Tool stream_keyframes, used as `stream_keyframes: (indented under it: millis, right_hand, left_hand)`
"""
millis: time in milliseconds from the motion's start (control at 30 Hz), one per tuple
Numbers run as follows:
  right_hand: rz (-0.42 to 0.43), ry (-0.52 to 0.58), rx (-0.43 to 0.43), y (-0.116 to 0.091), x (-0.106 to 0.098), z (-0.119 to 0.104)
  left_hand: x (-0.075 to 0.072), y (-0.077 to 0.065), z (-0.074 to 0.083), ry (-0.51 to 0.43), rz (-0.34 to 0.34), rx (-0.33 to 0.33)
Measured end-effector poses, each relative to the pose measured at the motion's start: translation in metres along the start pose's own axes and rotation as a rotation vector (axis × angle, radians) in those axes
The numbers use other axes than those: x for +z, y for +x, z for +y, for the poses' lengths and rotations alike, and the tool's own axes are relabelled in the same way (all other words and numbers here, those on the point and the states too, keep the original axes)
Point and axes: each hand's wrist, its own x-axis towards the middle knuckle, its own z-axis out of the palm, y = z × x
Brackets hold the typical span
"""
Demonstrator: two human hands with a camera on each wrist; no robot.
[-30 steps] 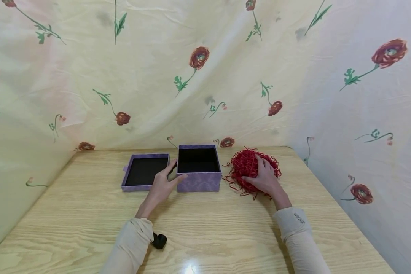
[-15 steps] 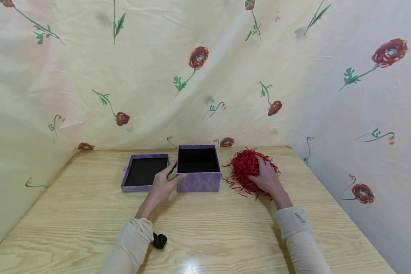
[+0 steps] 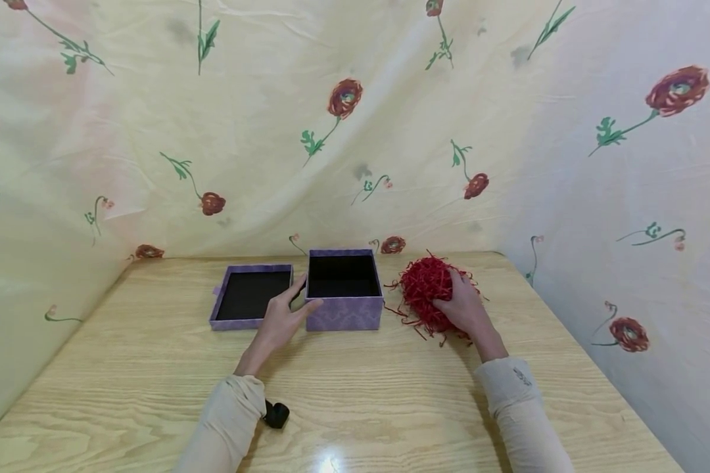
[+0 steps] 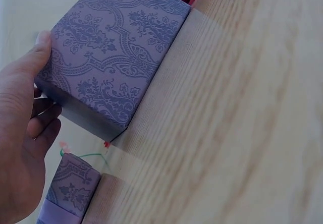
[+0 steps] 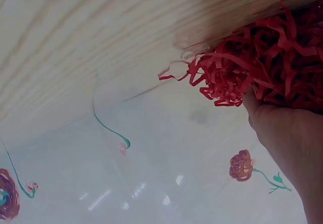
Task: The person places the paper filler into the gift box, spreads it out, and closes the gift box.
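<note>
A purple patterned box (image 3: 343, 314) with a black inside stands upright on the table, its top uncovered. My left hand (image 3: 279, 320) holds its front left corner, thumb at the front rim and fingers along the left side. In the left wrist view those fingers (image 4: 46, 119) bend beside the box's dark side. To the right of the box lies a loose heap of red shredded paper (image 3: 425, 289). My right hand (image 3: 465, 306) grips the heap from its right, thumb in front; its fingertips are partly hidden in the strands, also in the right wrist view.
The box's shallow purple lid (image 3: 254, 295) lies inside-up left of the box, behind my left hand. A small black object (image 3: 277, 415) lies beside the left sleeve. Flowered cloth (image 3: 248, 131) hangs behind and at both sides of the wooden table (image 3: 355, 387).
My right hand has closed in on the red shredded paper, its thumb drawing nearer the fingers and the heap bunching up narrower. The left hand and the box stay put.
</note>
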Motion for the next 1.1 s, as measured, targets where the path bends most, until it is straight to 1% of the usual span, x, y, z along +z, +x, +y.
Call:
stream_keyframes:
  millis: [200,367,667,867,1100]
  right_hand:
    - [0.004,0.007,0.008,-0.001,-0.008,0.0]
    - [0.008,0.039,0.016,-0.004,-0.014,0.0]
    - [0.007,0.079,0.029,-0.006,-0.019,-0.004]
    - [0.018,0.1,0.003,-0.006,-0.026,-0.01]
    - [0.034,0.096,-0.03,-0.001,-0.034,-0.017]
  left_hand:
    - [0.0,0.0,-0.001,0.004,-0.002,0.003]
    - [0.0,0.0,0.0,0.003,-0.003,0.002]
    - [0.0,-0.001,0.0,-0.001,0.009,0.004]
    - [0.0,0.001,0.0,-0.005,0.009,0.011]
    - [-0.001,0.0,0.0,-0.013,0.001,0.01]
